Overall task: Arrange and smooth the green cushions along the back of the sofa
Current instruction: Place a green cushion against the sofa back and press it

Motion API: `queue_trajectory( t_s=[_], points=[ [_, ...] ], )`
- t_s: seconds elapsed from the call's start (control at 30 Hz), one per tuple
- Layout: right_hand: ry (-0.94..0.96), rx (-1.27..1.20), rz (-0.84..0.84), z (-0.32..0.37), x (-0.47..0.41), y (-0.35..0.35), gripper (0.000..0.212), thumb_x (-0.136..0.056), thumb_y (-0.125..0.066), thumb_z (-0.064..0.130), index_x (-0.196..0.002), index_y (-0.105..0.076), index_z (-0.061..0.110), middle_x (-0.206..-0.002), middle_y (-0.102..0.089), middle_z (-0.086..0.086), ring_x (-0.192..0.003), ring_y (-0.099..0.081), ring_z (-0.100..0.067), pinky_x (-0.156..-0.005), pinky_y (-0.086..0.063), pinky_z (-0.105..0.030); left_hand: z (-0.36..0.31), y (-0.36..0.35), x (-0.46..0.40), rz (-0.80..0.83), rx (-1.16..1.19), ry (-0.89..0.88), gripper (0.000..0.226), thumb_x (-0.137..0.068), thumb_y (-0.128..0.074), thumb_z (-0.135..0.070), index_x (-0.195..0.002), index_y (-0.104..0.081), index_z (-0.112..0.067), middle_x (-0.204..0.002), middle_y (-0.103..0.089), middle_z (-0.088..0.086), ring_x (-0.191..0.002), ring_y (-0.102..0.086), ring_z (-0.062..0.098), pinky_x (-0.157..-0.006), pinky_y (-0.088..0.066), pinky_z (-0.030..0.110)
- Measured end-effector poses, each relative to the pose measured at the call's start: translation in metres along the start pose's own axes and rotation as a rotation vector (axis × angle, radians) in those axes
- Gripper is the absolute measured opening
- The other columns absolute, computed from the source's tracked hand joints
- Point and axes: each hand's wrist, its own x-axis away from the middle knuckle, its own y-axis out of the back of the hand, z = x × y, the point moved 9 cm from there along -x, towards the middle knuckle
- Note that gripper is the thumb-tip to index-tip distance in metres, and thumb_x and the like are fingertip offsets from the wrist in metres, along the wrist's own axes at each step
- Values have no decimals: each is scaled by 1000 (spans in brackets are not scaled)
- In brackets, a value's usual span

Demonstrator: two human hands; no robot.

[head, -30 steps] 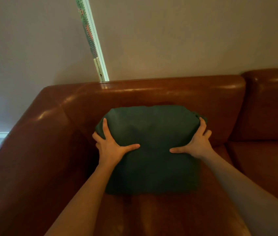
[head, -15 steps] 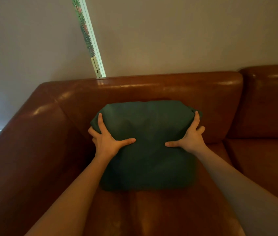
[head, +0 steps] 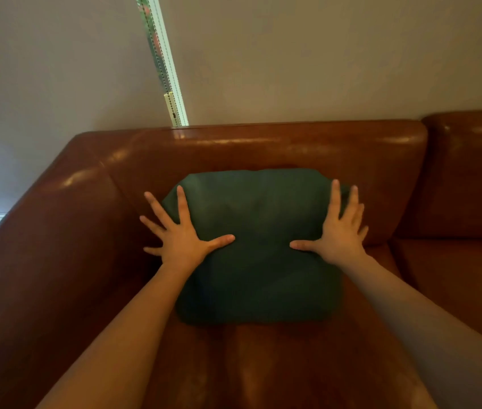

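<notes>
L hand (head: 181,242): my grip is spread, fingers straight, palm flat on the green cushion (head: 259,261), left edge. R hand (head: 340,234): same, splayed flat on right edge. Thumbs point inward. Cushion stands on the sofa (head: 292,149) seat, leaning against backrest, near the corner w/ left armrest.

Beige wall (head: 322,54); window strip with blind cord (head: 163,60).
</notes>
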Motion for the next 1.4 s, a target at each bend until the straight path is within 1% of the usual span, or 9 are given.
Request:
queue_trajectory(
  t_s=[0.1, 0.17, 0.3, 0.57, 0.73, 0.87, 1.03, 1.2, 1.4],
  points=[
    [443, 393, -160, 41, 17, 2, 122, -74, -65, 60, -138, 35, 36, -153, 32, -6, -141, 25, -31, -113, 1, -58, -30, 1, 7, -69, -429, -313, 135, -43, -47, -93, -136, 35, -41, -140, 51, 6, -133, 37, 42, -99, 4, 76],
    [595, 520, -126, 55, 23, -7, 106, -84, -58, 54, -141, 30, 38, -153, 27, -2, -141, 24, -26, -115, 2, -56, -45, -16, 13, -6, -592, -518, 135, -45, -48, -93, -138, 34, -39, -146, 44, 2, -133, 39, 33, -100, 11, 73],
    [513, 585, 43, 47, 19, -18, 85, -94, -41, 53, -136, 32, 42, -153, 32, 4, -142, 25, -24, -117, 4, -54, -43, -22, 9, 24, -640, -546, 134, -48, -50, -91, -135, 38, -39, -147, 41, -2, -134, 38, 28, -102, 14, 69],
    [385, 522, 33, 29, 47, -2, 81, -93, -42, 54, -146, 18, 39, -157, 24, 1, -146, 16, -27, -118, 1, -52, -70, -21, 36, 24, -615, -588, 126, -51, -38, -95, -135, 37, -39, -145, 42, 0, -138, 32, 31, -105, 14, 66],
    [272, 434, 9, -15, 79, 31, 82, -89, -37, 65, -148, 12, 38, -158, 18, 3, -146, 13, -24, -118, 1, -50, -119, -36, 89, 54, -580, -681, 103, -64, -18, -92, -141, 28, -41, -154, 30, -2, -139, 31, 29, -109, 13, 65],
    [158, 350, -52, -76, 120, 72, 83, -85, -32, 72, -151, 2, 34, -160, 8, 3, -147, 9, -23, -118, 1, -51, -169, -50, 147, 90, -518, -713, 96, -69, -17, -89, -146, 16, -41, -158, 15, -3, -144, 19, 28, -111, 10, 61],
    [51, 314, -61, -186, 203, 108, 87, -80, -27, 79, -150, 1, 37, -160, 6, 2, -147, 9, -24, -116, 2, -53, -225, -99, 252, 158, -466, -768, 94, -70, -20, -88, -146, 14, -42, -159, 10, -3, -145, 14, 28, -113, 6, 59],
    [-119, 341, -41, -329, 307, 121, 89, -76, -25, 84, -149, 4, 41, -160, 5, 3, -147, 10, -25, -115, 3, -54, -272, -193, 388, 270, -380, -835, 94, -71, -24, -87, -147, 7, -42, -160, 4, -3, -146, 9, 27, -114, 3, 56],
    [-395, 293, 10, -489, 430, 85, 93, -74, -30, 84, -149, 5, 41, -160, 5, 4, -147, 9, -26, -116, 1, -56, -295, -327, 540, 459, -371, -1002, 92, -74, -24, -85, -149, 3, -39, -160, 1, -1, -146, 4, 29, -115, 0, 54]
  ],
)
